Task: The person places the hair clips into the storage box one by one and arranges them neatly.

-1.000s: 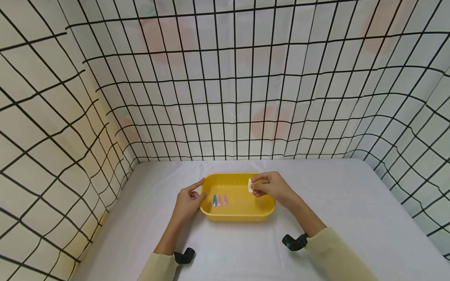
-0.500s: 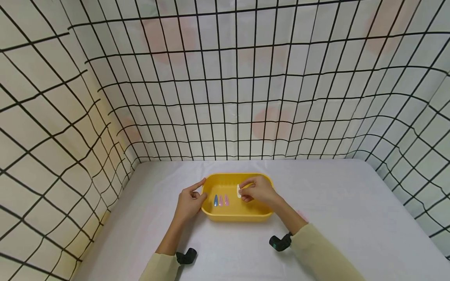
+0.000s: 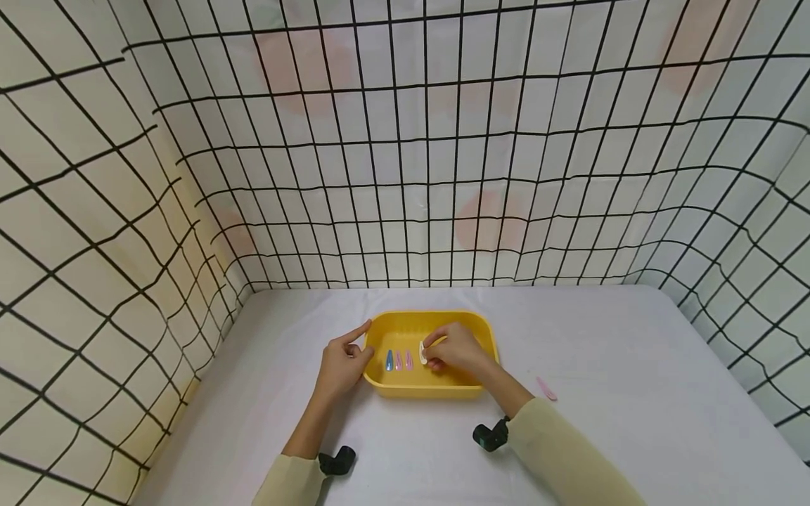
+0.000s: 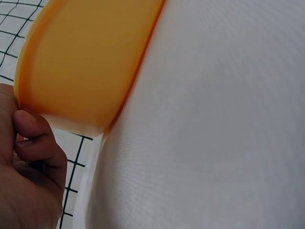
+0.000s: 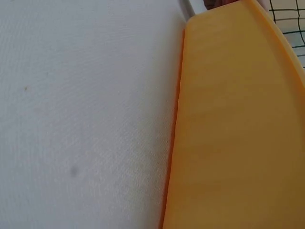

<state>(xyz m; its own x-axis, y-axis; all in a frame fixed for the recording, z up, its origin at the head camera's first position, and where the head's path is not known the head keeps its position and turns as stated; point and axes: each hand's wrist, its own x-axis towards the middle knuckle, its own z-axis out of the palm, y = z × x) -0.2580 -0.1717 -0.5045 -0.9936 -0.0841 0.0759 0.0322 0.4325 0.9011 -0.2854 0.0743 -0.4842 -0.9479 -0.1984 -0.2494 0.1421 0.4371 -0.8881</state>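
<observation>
A yellow tray (image 3: pixel 430 393) stands on the white-covered table in the head view. My left hand (image 3: pixel 340 362) grips its left end, thumb over the rim; in the left wrist view curled fingers (image 4: pixel 35 129) lie against the tray's outer wall (image 4: pixel 90 62). Inside, toward the left, a blue hair clip (image 3: pixel 389 360) and two pink hair clips (image 3: pixel 408 360) lie side by side in a row. My right hand (image 3: pixel 457 348) reaches over the right half and pinches a white hair clip (image 3: pixel 422 353), held low beside the row. The right wrist view shows only the tray's outer wall (image 5: pixel 233 124) and tablecloth.
Another pink hair clip (image 3: pixel 546 388) lies on the white tablecloth (image 3: pixel 633 393), right of the tray near my right forearm. Black netting (image 3: pixel 418 204) over white walls encloses the table at the back and both sides.
My right hand has carried the white hair clip left and down into the tray, close to the row. The pink clip on the table has come into sight. My left hand stays on the tray.
</observation>
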